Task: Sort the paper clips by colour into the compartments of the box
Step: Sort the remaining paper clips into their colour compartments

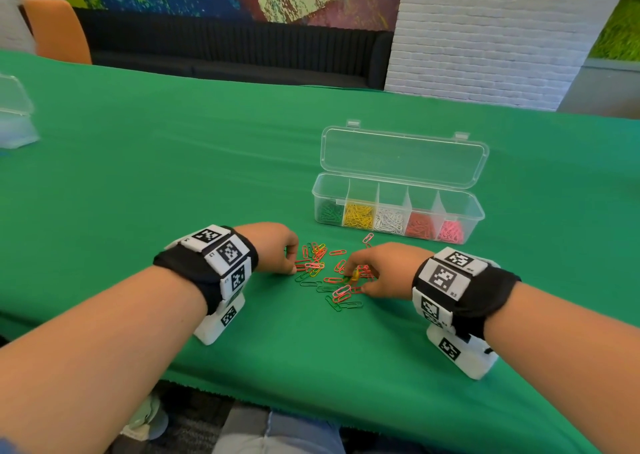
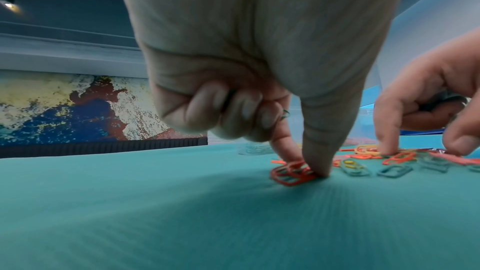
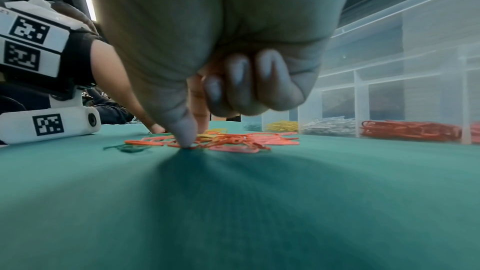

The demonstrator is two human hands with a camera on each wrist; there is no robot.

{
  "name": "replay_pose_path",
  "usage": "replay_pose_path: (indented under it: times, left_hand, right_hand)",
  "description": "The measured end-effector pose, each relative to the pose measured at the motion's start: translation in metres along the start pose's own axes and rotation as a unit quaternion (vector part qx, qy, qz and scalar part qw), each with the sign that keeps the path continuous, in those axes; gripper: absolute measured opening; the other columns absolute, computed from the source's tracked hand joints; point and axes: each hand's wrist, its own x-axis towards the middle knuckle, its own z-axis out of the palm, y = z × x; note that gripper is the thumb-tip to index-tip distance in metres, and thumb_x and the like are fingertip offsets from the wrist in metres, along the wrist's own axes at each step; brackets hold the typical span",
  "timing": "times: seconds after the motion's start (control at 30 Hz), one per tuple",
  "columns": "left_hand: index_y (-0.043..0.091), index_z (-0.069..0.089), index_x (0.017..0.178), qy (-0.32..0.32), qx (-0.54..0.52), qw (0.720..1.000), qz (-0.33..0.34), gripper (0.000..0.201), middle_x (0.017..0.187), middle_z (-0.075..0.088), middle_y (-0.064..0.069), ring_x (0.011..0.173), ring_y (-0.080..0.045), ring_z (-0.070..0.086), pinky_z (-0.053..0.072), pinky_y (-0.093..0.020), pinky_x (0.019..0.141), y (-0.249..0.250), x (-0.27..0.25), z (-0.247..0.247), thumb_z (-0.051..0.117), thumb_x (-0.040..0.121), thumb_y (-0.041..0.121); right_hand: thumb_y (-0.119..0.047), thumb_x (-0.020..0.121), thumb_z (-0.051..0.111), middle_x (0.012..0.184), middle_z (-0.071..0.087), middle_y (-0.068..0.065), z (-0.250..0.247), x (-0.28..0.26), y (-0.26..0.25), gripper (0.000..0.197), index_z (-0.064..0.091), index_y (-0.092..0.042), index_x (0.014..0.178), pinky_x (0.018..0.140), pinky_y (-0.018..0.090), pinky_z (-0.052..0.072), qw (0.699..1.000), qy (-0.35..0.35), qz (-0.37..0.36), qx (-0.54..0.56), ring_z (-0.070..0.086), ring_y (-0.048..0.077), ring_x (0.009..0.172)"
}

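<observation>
With both thumbs and forefingers pressed into the loose paper clips [image 1: 329,273] before the box [image 1: 398,208], the left hand [image 1: 273,247] pinching red clips [image 2: 291,173] and the right hand's [image 1: 384,268] catch unclear, one colour is best lifted cleanly.

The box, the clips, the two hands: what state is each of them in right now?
Box: open, lid tipped back.
Compartments, left to right: green, yellow, white, red, pink clips, each partly filled.
Loose clips: mixed colours, scattered unsorted on the green cloth.
Left hand: thumb and forefinger pinching red clips on the cloth.
Right hand: fingertips down in the pile; grasp unclear.
</observation>
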Motion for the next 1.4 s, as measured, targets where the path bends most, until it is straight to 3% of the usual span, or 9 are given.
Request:
replay_pose_path:
  times: [0.13,0.2,0.47,0.73,0.9,1.03,1.13,1.23,1.4]
  left_hand:
    - [0.023,0.055,0.092,0.000,-0.011,1.000,-0.013,0.012,0.092,0.053,0.004,0.082,-0.016,0.049,0.036,-0.025,0.068,-0.004,0.001,-0.004,0.060,0.088,0.033]
    - [0.024,0.054,0.093,0.009,-0.028,0.999,-0.015,0.015,0.092,0.052,0.004,0.083,-0.016,0.050,0.037,-0.025,0.069,-0.006,0.002,-0.004,0.062,0.087,0.035]
    - [0.027,0.058,0.082,0.008,-0.041,0.999,0.027,0.011,0.074,0.053,0.011,0.074,-0.013,0.052,0.037,-0.022,0.065,0.006,-0.002,0.004,0.068,0.080,0.032]
    - [0.027,0.059,0.085,-0.008,-0.049,0.998,0.028,0.005,0.076,0.054,0.011,0.072,-0.013,0.051,0.039,-0.022,0.065,0.011,-0.001,0.002,0.063,0.082,0.025]
    - [0.025,0.062,0.088,-0.021,-0.065,0.997,0.019,0.019,0.075,0.055,0.008,0.066,-0.010,0.050,0.037,-0.021,0.057,0.015,-0.003,0.001,0.069,0.078,0.040]
    - [0.027,0.058,0.087,-0.039,-0.050,0.997,0.039,0.017,0.070,0.049,0.011,0.062,-0.006,0.046,0.033,-0.021,0.053,0.019,-0.003,0.001,0.071,0.079,0.036]
    - [0.024,0.061,0.091,-0.048,-0.047,0.997,0.045,0.014,0.070,0.049,0.012,0.061,-0.004,0.044,0.032,-0.020,0.052,0.021,-0.005,0.001,0.067,0.083,0.033]
    - [0.024,0.059,0.089,-0.049,-0.039,0.996,0.056,0.011,0.069,0.048,0.012,0.060,-0.004,0.043,0.032,-0.019,0.051,0.023,-0.004,0.002,0.065,0.085,0.031]
    - [0.021,0.056,0.084,-0.026,0.002,0.997,0.075,0.006,0.072,0.050,0.002,0.070,-0.020,0.046,0.035,-0.023,0.060,0.026,-0.006,0.005,0.053,0.086,0.026]
  right_hand:
    - [-0.028,0.086,0.057,0.076,0.047,-0.010,0.002,0.001,0.003,0.008,0.056,-0.025,0.093,0.063,0.021,0.033,1.000,0.012,0.021,-0.013,0.047,0.015,0.081]
    - [-0.029,0.086,0.057,0.072,0.045,-0.011,0.001,0.001,0.002,0.006,0.052,-0.025,0.086,0.058,0.022,0.034,1.000,0.012,0.024,-0.008,0.049,0.016,0.078]
    - [-0.034,0.088,0.057,0.067,0.043,-0.014,-0.003,0.001,0.000,0.016,0.063,-0.030,0.102,0.062,0.021,0.034,1.000,0.007,0.014,-0.009,0.051,0.014,0.076]
    - [-0.027,0.088,0.056,0.065,0.044,-0.014,0.000,0.003,0.000,0.008,0.063,-0.024,0.093,0.058,0.022,0.034,1.000,0.005,0.013,0.005,0.049,0.014,0.073]
    - [-0.026,0.090,0.055,0.064,0.047,-0.012,-0.001,0.003,0.002,0.010,0.063,-0.022,0.092,0.053,0.017,0.035,0.995,0.028,0.031,0.093,0.043,0.003,0.057]
    - [-0.023,0.088,0.057,0.061,0.045,-0.009,-0.004,0.001,0.003,0.008,0.057,-0.024,0.080,0.052,0.016,0.035,0.986,0.042,0.049,0.153,0.041,0.005,0.054]
    - [-0.021,0.089,0.055,0.065,0.051,-0.011,-0.008,0.002,0.008,0.013,0.056,-0.024,0.077,0.058,0.016,0.039,0.977,0.032,0.068,0.199,0.047,0.006,0.060]
    - [-0.015,0.091,0.049,0.062,0.046,-0.005,-0.009,0.005,0.017,0.022,0.050,-0.023,0.070,0.051,0.021,0.034,0.955,0.020,0.108,0.275,0.041,0.010,0.054]
    - [-0.006,0.090,0.040,0.066,0.056,0.000,-0.012,0.006,0.016,0.022,0.042,-0.018,0.072,0.046,0.023,0.036,0.956,0.004,0.117,0.268,0.045,0.015,0.053]
